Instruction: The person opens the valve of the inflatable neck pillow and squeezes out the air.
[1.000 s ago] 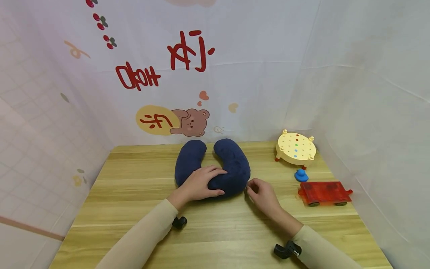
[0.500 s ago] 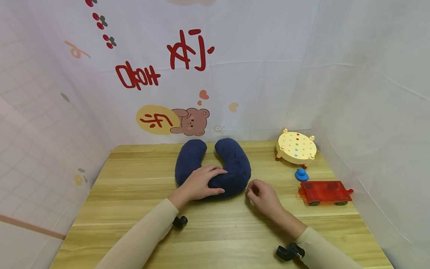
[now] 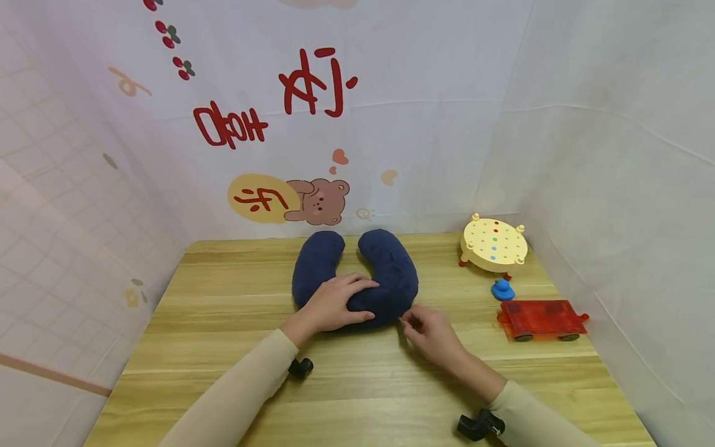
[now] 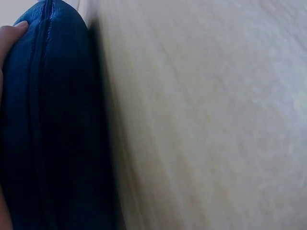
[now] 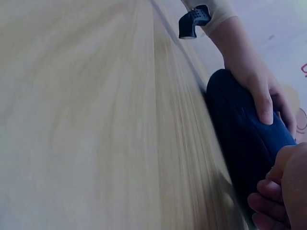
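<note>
A dark blue U-shaped neck pillow point(image 3: 398, 273) lies on the wooden table, its two ends pointing away toward the back wall. My left hand point(image 3: 335, 302) holds its curved front part, with the thumb on the near side and the fingers over the top. A zipper seam point(image 4: 37, 81) runs along the pillow's side in the left wrist view. At the pillow's front right, my right hand point(image 3: 432, 334) pinches the small shiny zipper pull point(image 3: 400, 319), mostly hidden by the fingertips. In the right wrist view the curled fingers point(image 5: 268, 206) sit against the pillow's side.
To the right stand a yellow round pegged toy point(image 3: 494, 244) on short legs, a blue toy duck point(image 3: 503, 290) and a translucent red wheeled toy cart point(image 3: 543, 317). White printed cloth point(image 3: 436, 143) walls off the table's back and sides.
My right hand has moved slightly left and toward me along the pillow's front edge, with the zipper pull in its fingertips. My left hand has stayed in place on the pillow.
</note>
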A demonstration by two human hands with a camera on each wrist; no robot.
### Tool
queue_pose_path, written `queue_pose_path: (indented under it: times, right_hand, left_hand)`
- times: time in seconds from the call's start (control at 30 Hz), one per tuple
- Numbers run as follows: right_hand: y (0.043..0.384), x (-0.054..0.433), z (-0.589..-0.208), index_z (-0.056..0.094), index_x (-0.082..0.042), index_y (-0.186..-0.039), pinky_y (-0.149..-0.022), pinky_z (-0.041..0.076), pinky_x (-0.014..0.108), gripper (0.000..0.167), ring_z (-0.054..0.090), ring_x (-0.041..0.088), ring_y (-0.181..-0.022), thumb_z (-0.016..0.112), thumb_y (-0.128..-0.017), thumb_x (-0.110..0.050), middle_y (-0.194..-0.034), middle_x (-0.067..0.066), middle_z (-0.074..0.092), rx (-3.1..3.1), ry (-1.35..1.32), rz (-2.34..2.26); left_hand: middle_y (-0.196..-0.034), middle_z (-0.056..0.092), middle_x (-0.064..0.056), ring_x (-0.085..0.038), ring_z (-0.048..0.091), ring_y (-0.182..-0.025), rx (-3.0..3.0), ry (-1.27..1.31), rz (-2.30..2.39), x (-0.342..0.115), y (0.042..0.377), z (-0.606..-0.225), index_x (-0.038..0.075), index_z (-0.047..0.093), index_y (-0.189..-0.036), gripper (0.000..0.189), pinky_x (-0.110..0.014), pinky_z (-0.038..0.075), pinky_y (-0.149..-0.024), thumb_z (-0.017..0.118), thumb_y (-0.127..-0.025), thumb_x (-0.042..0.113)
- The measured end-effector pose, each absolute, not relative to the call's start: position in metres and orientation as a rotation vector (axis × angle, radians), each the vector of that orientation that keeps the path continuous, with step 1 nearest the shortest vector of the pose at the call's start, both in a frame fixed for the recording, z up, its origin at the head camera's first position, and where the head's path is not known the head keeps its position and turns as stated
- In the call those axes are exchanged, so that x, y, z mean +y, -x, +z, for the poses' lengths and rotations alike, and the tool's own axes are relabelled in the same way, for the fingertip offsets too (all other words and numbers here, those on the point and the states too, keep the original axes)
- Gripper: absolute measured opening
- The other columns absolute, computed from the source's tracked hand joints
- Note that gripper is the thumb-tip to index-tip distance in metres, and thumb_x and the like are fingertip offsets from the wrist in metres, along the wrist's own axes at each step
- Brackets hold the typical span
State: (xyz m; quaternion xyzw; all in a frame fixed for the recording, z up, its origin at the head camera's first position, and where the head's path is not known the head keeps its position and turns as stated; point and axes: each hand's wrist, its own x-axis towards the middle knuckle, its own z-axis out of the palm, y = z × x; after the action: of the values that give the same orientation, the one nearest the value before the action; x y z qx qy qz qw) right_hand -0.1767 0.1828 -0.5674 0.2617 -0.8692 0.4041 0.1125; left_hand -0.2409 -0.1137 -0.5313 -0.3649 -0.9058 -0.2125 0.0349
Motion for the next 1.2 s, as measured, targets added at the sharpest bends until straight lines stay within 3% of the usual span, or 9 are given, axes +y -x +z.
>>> queue_pose_path:
  times: [0.43,1.2]
  right_hand:
    - [0.170,0.160,-0.568,0.076,-0.011,-0.095,-0.061,0.054,0.023,0.016,0.058,-0.001,-0.067,0.083,-0.094,0.003,-0.080,-0.012,0.068,-2.513,-0.886,1.225]
    - [0.158,0.125,-0.565,0.082,-0.010,-0.097,-0.068,0.058,0.026,0.007,0.065,0.001,-0.074,0.083,-0.098,-0.004,-0.087,-0.006,0.076,-2.569,-0.792,1.160]
  left_hand:
    - [-0.152,0.061,0.009,-0.018,0.062,-0.135,-2.821,1.091,-0.628,-0.111,0.245,-0.532,0.039,0.060,-0.158,0.067,-0.048,0.055,-0.107,0.075,-0.098,0.067]
    - [-0.152,0.061,0.008,-0.018,0.062,-0.136,-2.790,1.089,-0.665,-0.113,0.243,-0.536,0.037,0.060,-0.158,0.067,-0.048,0.056,-0.106,0.075,-0.099,0.065]
